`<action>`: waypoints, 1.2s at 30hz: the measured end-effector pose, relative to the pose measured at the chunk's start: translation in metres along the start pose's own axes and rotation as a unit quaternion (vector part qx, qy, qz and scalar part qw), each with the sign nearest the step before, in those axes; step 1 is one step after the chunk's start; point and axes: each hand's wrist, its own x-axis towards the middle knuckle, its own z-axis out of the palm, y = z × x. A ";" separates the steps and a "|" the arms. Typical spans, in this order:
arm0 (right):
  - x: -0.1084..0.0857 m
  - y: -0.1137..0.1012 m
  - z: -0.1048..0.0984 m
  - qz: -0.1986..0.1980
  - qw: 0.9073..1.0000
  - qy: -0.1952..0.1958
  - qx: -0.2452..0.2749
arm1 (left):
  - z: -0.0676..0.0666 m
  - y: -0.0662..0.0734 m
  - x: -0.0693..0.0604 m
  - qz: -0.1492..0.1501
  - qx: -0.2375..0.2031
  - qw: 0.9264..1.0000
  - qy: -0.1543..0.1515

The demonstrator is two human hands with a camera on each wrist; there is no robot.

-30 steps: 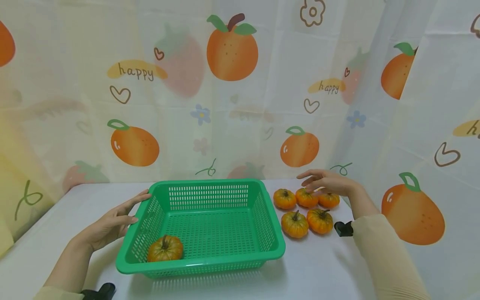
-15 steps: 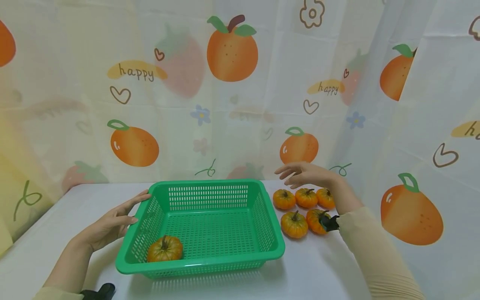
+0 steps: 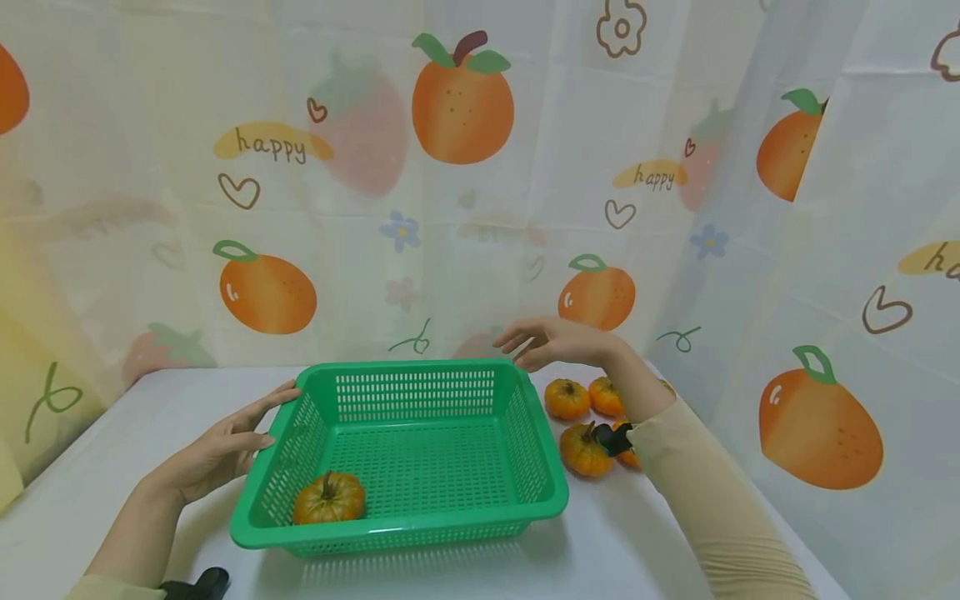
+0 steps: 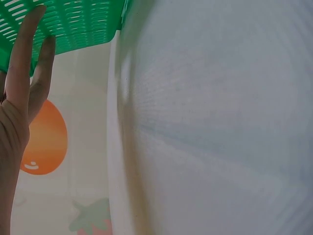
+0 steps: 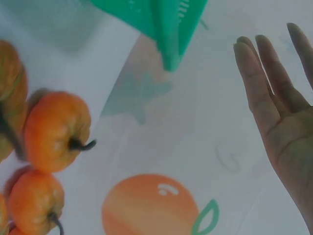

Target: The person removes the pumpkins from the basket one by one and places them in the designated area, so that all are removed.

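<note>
A green plastic basket (image 3: 423,462) stands on the table, with one small pumpkin (image 3: 330,497) in its near left corner. My left hand (image 3: 217,446) touches the basket's left side, thumb and fingertips at the rim; in the left wrist view its fingers (image 4: 20,63) extend straight along the slotted wall. Above the basket's far right corner hovers my right hand (image 3: 558,342), holding nothing, its fingers extended in the right wrist view. Several orange pumpkins (image 3: 567,400) sit on the table right of the basket, partly hidden by the right forearm. Nearest the basket's right wall is a yellowish pumpkin (image 3: 583,454).
A white table (image 3: 615,542) carries everything. Behind and to the right hangs a pale curtain (image 3: 465,250) printed with fruit, meeting the table's far edge. A black strap piece (image 3: 613,439) shows at the right wrist, and another (image 3: 198,583) at the left.
My right hand has moved left from over the pumpkins to the basket's far right corner, empty throughout. The left hand, basket and pumpkins have stayed in place.
</note>
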 end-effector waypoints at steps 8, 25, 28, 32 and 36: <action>0.025 -0.024 0.016 -0.048 0.998 -0.026 -0.025 | 0.000 0.001 0.000 0.003 -0.002 1.000 -0.004; 0.062 -0.050 0.051 -0.093 0.990 -0.083 -0.068 | 0.000 0.000 0.000 -0.002 0.003 1.000 0.006; 0.068 -0.052 0.058 -0.101 0.989 -0.089 -0.068 | -0.001 -0.001 0.000 0.000 -0.001 1.000 0.001; 0.076 -0.056 0.068 -0.103 0.987 -0.103 -0.067 | -0.001 -0.001 0.000 0.001 -0.002 1.000 -0.001; 0.084 -0.061 0.077 -0.107 0.985 -0.121 -0.063 | -0.002 -0.003 0.000 0.003 -0.001 1.000 -0.001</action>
